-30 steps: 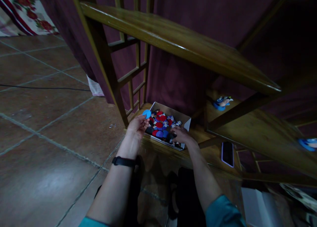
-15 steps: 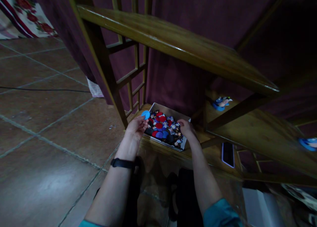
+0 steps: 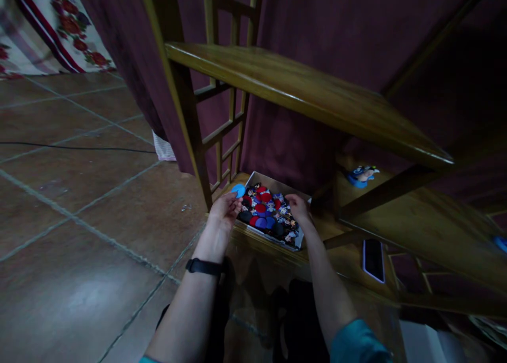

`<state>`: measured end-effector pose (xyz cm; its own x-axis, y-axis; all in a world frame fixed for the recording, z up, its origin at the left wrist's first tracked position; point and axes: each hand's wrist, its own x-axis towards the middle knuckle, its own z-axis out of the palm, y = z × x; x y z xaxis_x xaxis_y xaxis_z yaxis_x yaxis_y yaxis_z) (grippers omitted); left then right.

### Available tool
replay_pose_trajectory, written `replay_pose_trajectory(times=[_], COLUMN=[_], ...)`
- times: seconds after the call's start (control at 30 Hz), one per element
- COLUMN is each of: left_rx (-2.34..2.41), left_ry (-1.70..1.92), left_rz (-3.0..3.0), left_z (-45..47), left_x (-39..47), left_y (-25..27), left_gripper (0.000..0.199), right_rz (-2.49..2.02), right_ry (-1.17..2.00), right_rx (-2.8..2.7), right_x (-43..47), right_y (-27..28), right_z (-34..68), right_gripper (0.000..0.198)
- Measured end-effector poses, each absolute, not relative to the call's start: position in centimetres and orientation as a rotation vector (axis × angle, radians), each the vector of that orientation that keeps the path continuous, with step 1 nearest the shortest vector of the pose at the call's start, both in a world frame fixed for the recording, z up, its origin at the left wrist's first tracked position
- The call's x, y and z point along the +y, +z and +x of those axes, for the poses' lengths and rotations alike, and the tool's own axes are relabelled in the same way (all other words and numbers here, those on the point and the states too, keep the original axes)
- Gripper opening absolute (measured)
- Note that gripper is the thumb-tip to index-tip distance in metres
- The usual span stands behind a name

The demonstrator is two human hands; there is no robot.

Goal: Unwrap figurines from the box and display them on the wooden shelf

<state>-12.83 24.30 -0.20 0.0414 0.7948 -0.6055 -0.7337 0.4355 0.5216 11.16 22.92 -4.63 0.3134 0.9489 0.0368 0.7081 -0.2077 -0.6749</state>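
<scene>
My left hand [image 3: 225,207] pinches a light blue round disc [image 3: 238,190] at the left rim of a shallow white box [image 3: 303,194]. Inside the box lie several small figurines [image 3: 292,225] with red, blue and dark round bases, packed closely together. Over the box's right side hovers my right hand [image 3: 299,209], its fingers loosely bent and apart, with nothing visible between them. Its fingertips are near the figurines; whether they touch any is too dark to make out.
Above the box juts a wooden shelf board [image 3: 309,91]. A lattice side panel [image 3: 224,133] stands to the left. On the right, a blue-based figurine [image 3: 362,176] stands on another shelf [image 3: 415,212], and a phone [image 3: 373,260] lies lower down. A cable [image 3: 79,147] crosses the tiled floor.
The whole view has shifted, so the shelf, box and hands appear slightly further right and lower. My left hand keeps the blue disc; my right hand stays over the box.
</scene>
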Motion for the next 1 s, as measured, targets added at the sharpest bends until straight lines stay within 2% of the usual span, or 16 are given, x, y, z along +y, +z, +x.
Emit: replay_pose_trajectory(times=[0.2,0.4,0.67,0.8,1.0], left_rx=[1.017,0.973,0.976,0.964,0.949], left_ry=[1.209,1.222,1.224,1.219,1.219], left_rz=[0.015,0.006,0.001,0.012,0.000], left_z=[-13.2,-13.8,-14.6,-14.5,-14.5], left_x=[24.2,24.1,24.4,24.4,24.2], left_y=[0.2,0.5,0.5,0.6,1.0], left_gripper=[0.011,0.010,0.009,0.009,0.011], right_rz=[-1.783,-1.779,-2.093,-2.219,-2.212], right_ry=[0.361,0.357,0.549,0.443,0.307], right_rx=[-1.960,-2.169,-2.143,-1.943,-1.985], right_x=[23.8,24.3,24.3,25.5,28.1], right_y=[-6.7,-7.3,-4.6,-4.1,-5.7], right_z=[7.1,4.5,6.7,7.3,5.4], right_gripper=[0.045,0.055,0.028,0.031,0.038])
